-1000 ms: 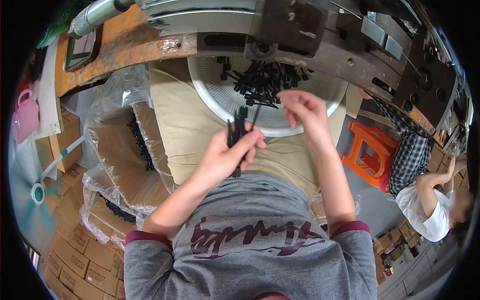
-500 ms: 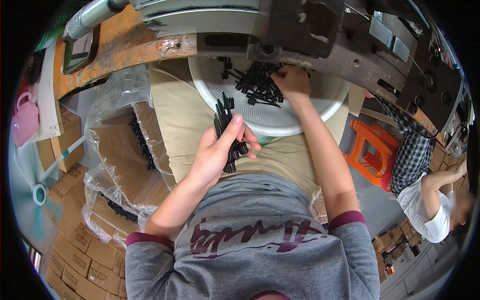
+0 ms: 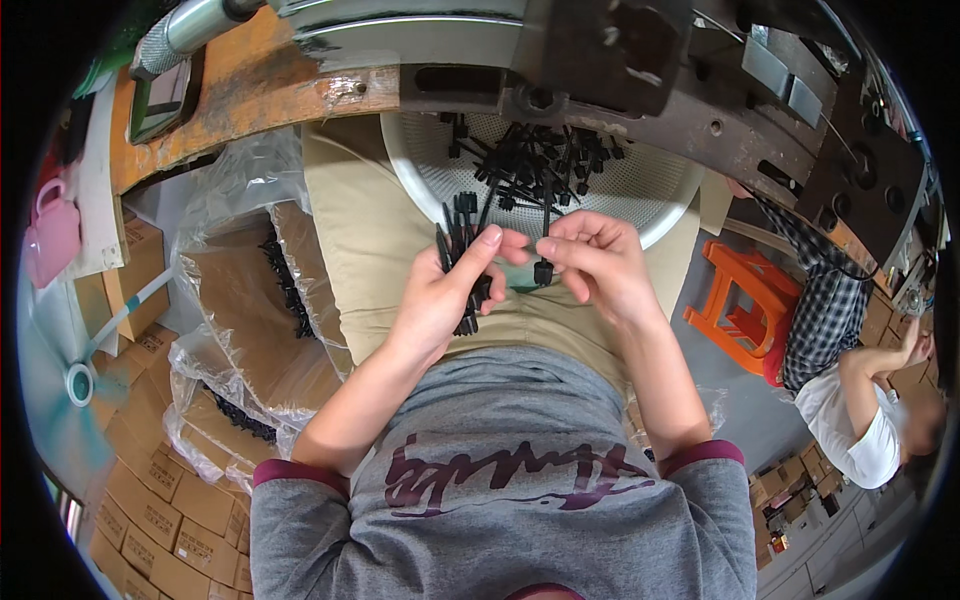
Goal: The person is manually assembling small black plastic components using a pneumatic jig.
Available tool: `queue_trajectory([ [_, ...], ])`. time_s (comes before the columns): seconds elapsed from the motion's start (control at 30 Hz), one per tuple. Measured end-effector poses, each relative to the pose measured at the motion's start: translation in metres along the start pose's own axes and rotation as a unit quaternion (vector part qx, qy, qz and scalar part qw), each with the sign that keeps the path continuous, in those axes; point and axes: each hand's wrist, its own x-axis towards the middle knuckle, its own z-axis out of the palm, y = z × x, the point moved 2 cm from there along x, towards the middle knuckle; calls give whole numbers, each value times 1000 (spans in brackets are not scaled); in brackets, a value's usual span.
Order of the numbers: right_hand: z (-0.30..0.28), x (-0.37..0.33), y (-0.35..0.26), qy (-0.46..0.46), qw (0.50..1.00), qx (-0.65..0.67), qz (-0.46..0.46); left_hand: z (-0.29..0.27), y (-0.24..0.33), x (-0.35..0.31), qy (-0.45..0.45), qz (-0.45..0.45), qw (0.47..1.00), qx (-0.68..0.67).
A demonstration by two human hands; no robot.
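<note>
Black plastic cable ties, a bundle point(image 3: 462, 262) of them, stand clenched in the left hand point(image 3: 440, 300), heads up, thumb pressed across the front. The bundle sits over the person's lap, just below the rim of a white perforated basin point(image 3: 655, 190). Right hand point(image 3: 598, 268) is just beside the left, fingertips nearly touching it; its grip is pinched on a single black tie point(image 3: 544, 250), which hangs down from the fingers with its square head at the lower end. Both hands hover above beige trousers point(image 3: 370, 235), apart from the basin.

In the basin: a loose heap of ties point(image 3: 530, 160), tangled, lying at all angles. The basin rests on the lap, partly tucked under a dark metal machine frame point(image 3: 640, 80) that runs across the top of the view. A worn wooden surface point(image 3: 250, 95) lies to the upper left, with a grey metal tube point(image 3: 190, 25) above it.

To the person's left: open cardboard boxes lined with clear plastic bags point(image 3: 250, 300), more black ties visible inside. Stacked cartons point(image 3: 170, 520) lower left. A pink cup point(image 3: 50, 235) at far left.

To the right: an orange plastic stool point(image 3: 745, 310) on the floor; a second person in a checked garment and white top point(image 3: 850, 420) is seated well apart.
</note>
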Motion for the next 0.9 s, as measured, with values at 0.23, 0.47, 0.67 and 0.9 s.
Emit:
queue_trajectory([
  [0.23,9,-7,-1,15,998,-45,-30,5,-3,-7,-109,-70,990,51],
  [0.47,-43,21,-4,144,962,-219,-81,6,-9,-6,-40,-53,997,-42],
  [0.67,-122,88,7,273,809,-471,-223,-3,-5,-3,-64,-28,996,-61],
  [0.9,-110,122,-11,244,628,-647,-357,3,-1,-7,-25,-5,999,-38],
])
